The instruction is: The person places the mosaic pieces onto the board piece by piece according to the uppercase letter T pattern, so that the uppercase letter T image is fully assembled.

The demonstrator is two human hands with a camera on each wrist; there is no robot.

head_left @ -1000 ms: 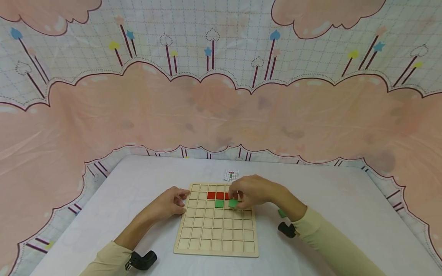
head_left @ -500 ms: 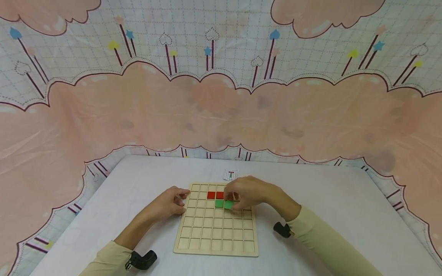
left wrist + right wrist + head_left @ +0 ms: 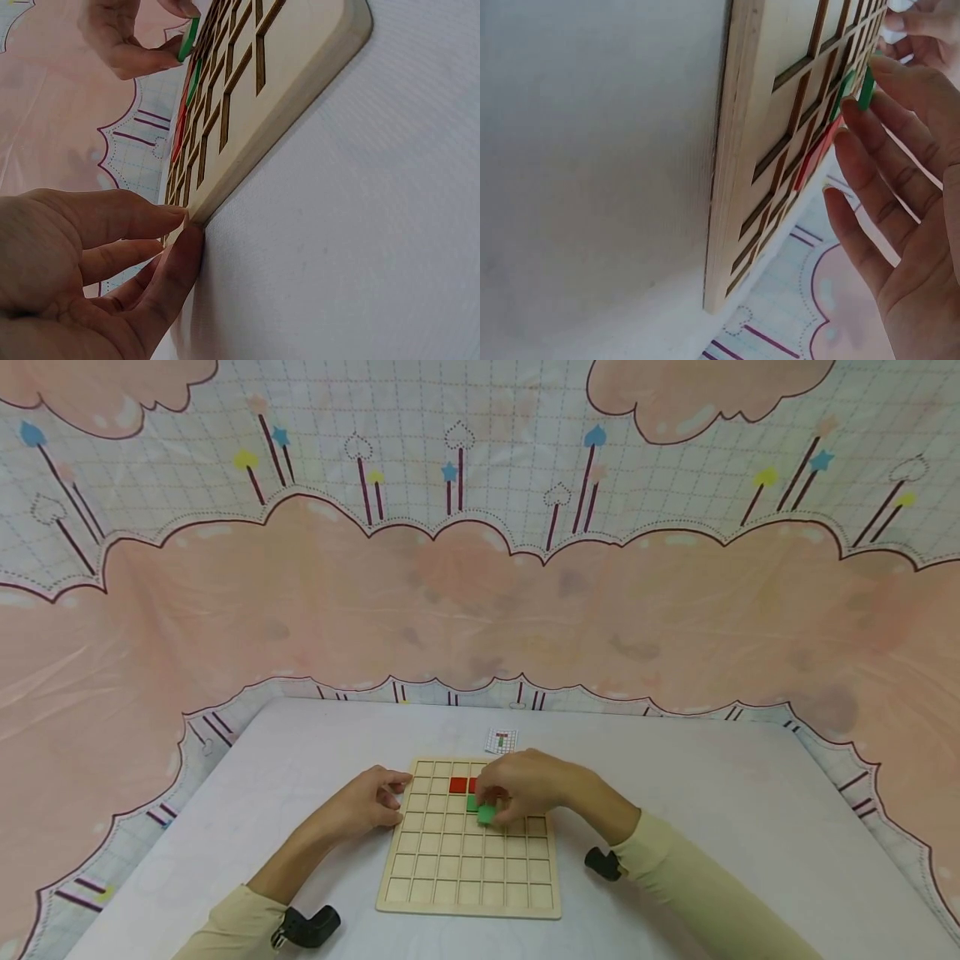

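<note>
My right hand [image 3: 525, 787] pinches a green square tile [image 3: 486, 814] between thumb and fingertip, slightly tilted over the wooden grid board [image 3: 468, 908]. In the right wrist view the held tile [image 3: 867, 86] stands near another green tile [image 3: 842, 94] lying in the grid. Red tiles [image 3: 458, 785] fill part of a row just behind; my right hand covers some of them in the head view. Along the board's left edge rests my left hand [image 3: 367, 802], thumb and forefinger touching the edge apart from each other, nothing lifted.
A small printed card [image 3: 501, 741] with a red and green grid pattern lies behind the board. The white table [image 3: 300, 735] reaches back to a patterned cloth backdrop [image 3: 480, 610]. Dark wrist-worn devices stick out below both sleeves.
My right hand has carried the green tile leftward and slightly toward me, to beside and in front of the laid green tile. My left hand has stayed at the board's edge.
</note>
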